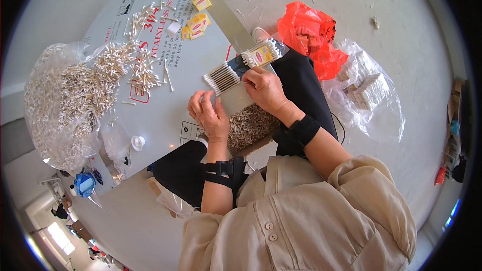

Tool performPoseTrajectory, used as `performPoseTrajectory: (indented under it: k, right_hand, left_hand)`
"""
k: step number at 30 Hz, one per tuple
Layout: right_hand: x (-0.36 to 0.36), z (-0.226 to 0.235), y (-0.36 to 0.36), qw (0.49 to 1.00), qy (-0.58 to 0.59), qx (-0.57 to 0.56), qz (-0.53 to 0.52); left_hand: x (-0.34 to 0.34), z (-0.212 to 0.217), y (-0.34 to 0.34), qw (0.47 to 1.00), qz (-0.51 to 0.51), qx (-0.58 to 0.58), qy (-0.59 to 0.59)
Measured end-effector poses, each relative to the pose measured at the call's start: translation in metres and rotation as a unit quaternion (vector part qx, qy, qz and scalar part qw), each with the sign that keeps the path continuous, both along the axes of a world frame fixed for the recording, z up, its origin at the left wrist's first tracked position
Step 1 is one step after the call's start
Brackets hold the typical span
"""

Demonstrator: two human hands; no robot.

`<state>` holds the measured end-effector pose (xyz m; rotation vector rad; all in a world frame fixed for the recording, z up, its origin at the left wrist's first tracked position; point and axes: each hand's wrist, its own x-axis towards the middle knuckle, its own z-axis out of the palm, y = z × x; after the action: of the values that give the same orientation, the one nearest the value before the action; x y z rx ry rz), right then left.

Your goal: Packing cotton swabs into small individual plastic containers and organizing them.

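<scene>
I see my right hand [268, 90] with its fingers closed on a row of cotton swabs [225, 77], pressing them flat at the middle of the desk [201, 60], with a packed swab bundle [263, 54] just beyond it to the right. My left hand [210, 115] sits just nearer and left, fingers curled at the row's near end; I cannot tell if they grip anything. A big bag of swabs [60, 105] lies far left, a red bag [309, 32] far right.
</scene>
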<state>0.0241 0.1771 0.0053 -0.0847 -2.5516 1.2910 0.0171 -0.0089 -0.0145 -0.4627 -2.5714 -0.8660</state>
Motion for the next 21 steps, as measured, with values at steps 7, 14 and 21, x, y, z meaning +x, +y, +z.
performPoseTrajectory:
  k: [7,14,21]
  right_hand:
    - [0.001,-0.004,0.002,0.999,-0.014,-0.043,-0.017]
    - [0.0,-0.006,0.003,0.997,-0.033,-0.066,-0.032]
    - [0.0,-0.009,0.005,0.996,-0.033,-0.076,-0.033]
  left_hand:
    - [-0.003,0.008,0.011,1.0,-0.003,-0.004,-0.011]
    - [-0.008,0.011,0.019,0.998,-0.01,-0.055,-0.035]
    - [-0.01,0.012,0.017,0.996,-0.041,-0.071,-0.04]
